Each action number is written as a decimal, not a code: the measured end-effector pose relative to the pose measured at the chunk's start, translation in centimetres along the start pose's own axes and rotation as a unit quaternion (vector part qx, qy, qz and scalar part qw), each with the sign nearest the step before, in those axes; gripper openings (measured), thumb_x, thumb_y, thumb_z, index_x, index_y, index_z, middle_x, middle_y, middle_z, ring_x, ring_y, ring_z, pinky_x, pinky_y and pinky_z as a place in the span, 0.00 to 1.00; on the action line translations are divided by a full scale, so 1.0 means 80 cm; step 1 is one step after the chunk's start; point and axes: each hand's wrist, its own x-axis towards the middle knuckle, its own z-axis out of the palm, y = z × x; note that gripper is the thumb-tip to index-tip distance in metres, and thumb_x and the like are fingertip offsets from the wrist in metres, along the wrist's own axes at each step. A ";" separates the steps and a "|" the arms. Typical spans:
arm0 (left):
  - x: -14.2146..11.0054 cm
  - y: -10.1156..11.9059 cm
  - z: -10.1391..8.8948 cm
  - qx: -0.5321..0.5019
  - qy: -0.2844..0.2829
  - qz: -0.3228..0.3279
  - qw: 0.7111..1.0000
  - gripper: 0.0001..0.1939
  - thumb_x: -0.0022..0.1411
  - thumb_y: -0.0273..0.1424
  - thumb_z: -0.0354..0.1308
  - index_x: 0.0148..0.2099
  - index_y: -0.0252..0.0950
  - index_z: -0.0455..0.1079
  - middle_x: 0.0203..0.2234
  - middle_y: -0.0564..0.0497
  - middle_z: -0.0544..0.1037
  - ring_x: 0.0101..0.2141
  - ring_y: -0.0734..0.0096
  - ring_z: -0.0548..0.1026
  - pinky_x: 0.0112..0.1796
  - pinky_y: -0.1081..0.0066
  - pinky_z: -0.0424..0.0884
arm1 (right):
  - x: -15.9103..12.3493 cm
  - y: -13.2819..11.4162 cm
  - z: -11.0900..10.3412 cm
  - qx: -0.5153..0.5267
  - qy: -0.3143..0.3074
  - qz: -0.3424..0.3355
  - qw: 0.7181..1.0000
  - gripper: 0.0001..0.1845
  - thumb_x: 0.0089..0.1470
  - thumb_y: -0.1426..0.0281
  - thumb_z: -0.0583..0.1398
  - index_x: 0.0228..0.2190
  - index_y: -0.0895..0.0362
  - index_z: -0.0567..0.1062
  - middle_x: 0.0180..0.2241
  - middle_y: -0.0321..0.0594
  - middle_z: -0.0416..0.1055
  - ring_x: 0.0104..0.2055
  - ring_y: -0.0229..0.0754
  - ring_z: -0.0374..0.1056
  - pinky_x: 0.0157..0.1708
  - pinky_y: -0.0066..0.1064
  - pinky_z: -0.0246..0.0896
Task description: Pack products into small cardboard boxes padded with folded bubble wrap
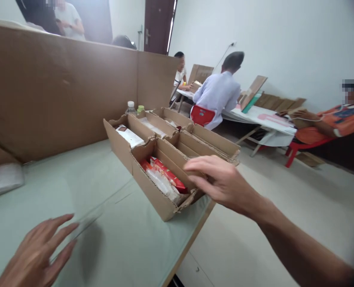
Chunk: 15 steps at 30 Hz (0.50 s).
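My right hand (pixel 221 181) reaches over the near end of a long cardboard box (pixel 153 191), fingers stretched toward its inner wall, holding nothing that I can see. Inside that box lie red and clear packets (pixel 165 177). A second box (pixel 123 145) behind it holds a white packet (pixel 130 135). My left hand (pixel 36 251) hovers low over the pale green table (pixel 75 187), fingers spread, next to a blurred clear strip (pixel 85 223) on the table.
More open cardboard boxes (pixel 207 139) stand further right near the table's edge. A water bottle (pixel 130 107) stands behind them. A tall cardboard screen (pixel 60 87) walls the table's far side. Other people sit at tables (pixel 263 115) across the room.
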 end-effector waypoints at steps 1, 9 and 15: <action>0.036 0.029 -0.003 -0.022 0.022 0.033 0.999 0.16 0.61 0.42 0.56 0.51 0.54 0.74 0.51 0.47 0.79 0.47 0.46 0.78 0.47 0.44 0.74 | 0.023 0.001 0.003 -0.025 -0.094 -0.026 0.995 0.07 0.59 0.71 0.61 0.39 0.50 0.78 0.38 0.39 0.80 0.39 0.46 0.76 0.40 0.37 0.68; 0.222 0.188 -0.020 -0.133 0.065 0.148 0.978 0.26 0.64 0.34 0.53 0.63 0.62 0.63 0.58 0.53 0.73 0.55 0.50 0.73 0.50 0.46 0.75 | 0.081 -0.005 0.064 -0.093 -0.396 -0.093 0.909 0.06 0.53 0.78 0.62 0.35 0.61 0.78 0.33 0.48 0.80 0.33 0.48 0.76 0.26 0.32 0.57; 0.286 0.226 -0.052 -0.126 0.074 0.183 0.972 0.32 0.63 0.32 0.54 0.68 0.53 0.56 0.62 0.50 0.68 0.61 0.50 0.67 0.59 0.48 0.66 | 0.078 0.023 -0.011 -0.058 -0.189 -0.004 0.980 0.08 0.53 0.78 0.58 0.33 0.58 0.77 0.31 0.41 0.78 0.33 0.43 0.73 0.32 0.31 0.56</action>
